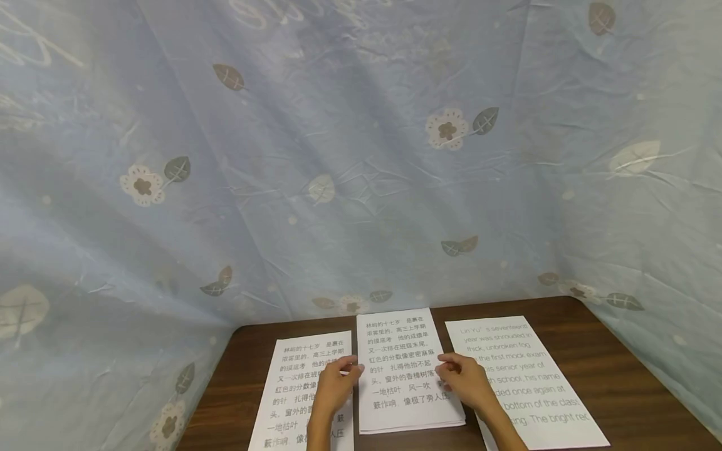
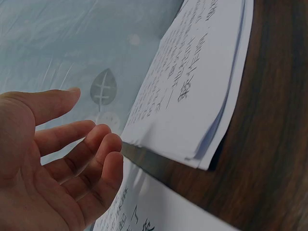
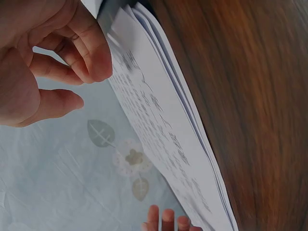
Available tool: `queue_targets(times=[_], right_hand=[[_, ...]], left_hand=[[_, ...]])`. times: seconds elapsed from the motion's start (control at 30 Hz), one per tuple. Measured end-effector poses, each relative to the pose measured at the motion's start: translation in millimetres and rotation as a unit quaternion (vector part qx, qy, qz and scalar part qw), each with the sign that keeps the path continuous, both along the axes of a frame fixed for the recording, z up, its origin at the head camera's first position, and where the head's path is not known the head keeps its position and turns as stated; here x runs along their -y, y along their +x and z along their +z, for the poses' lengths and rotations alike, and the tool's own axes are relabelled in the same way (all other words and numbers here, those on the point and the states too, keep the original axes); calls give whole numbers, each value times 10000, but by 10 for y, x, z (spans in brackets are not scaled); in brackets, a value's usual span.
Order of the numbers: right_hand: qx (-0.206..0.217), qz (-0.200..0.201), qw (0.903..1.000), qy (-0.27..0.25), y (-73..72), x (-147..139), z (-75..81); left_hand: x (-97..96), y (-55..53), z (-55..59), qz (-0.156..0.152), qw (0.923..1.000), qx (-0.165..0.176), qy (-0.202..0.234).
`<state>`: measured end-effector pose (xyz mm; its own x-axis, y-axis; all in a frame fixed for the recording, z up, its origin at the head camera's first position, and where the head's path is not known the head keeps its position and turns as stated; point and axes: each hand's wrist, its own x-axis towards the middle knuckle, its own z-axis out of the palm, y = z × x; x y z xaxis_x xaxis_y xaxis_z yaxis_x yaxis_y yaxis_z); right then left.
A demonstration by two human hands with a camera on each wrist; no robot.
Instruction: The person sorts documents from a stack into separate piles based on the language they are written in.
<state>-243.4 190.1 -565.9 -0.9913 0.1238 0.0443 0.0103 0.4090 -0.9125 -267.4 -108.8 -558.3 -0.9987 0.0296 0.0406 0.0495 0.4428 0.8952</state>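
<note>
In the head view, a stack of white sheets (image 1: 397, 376) printed with Chinese text lies in the middle of a dark wooden table. Beside its left edge is my left hand (image 1: 336, 385), above another Chinese-printed sheet (image 1: 287, 376). The left wrist view shows this hand (image 2: 72, 159) with fingers loosely bent, thumb apart, nothing held. My right hand (image 1: 467, 381) is at the stack's right edge, partly over a sheet with English text (image 1: 541, 388). Its fingers (image 3: 98, 62) are relaxed and bent near the stack (image 3: 163, 110), holding nothing; whether they touch it I cannot tell.
The dark wooden table (image 1: 615, 369) has rounded far corners. Behind and around it hangs a pale blue cloth (image 1: 361, 250) with leaves and flowers. At the near corner of the stack, several layered sheet edges (image 2: 211, 139) stand slightly apart.
</note>
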Motion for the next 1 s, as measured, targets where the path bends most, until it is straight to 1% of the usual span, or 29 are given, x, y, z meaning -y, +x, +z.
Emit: queue_targets(times=[0.2, 0.33, 0.6, 0.83, 0.93, 1.0], right_hand=[[80, -127, 9999, 61, -18, -122, 10], [138, -173, 9997, 135, -24, -189, 5], [197, -184, 9973, 683, -38, -265, -39], [-1, -112, 9935, 1133, -67, -233, -93], [-56, -119, 9916, 1289, -71, -213, -104], [-72, -130, 9909, 1336, -74, -201, -112]], left_hand=[[-43, -12, 9, -16, 9998, -39, -216], [-42, -20, -8, 17, 9996, 15, -292], [-56, -42, -90, 172, 9982, 1, -570], [-40, -57, -129, 73, 9965, -1, -828], [-52, -61, -139, 116, 9955, 68, -935], [-65, -58, -141, 154, 9949, 31, -994]])
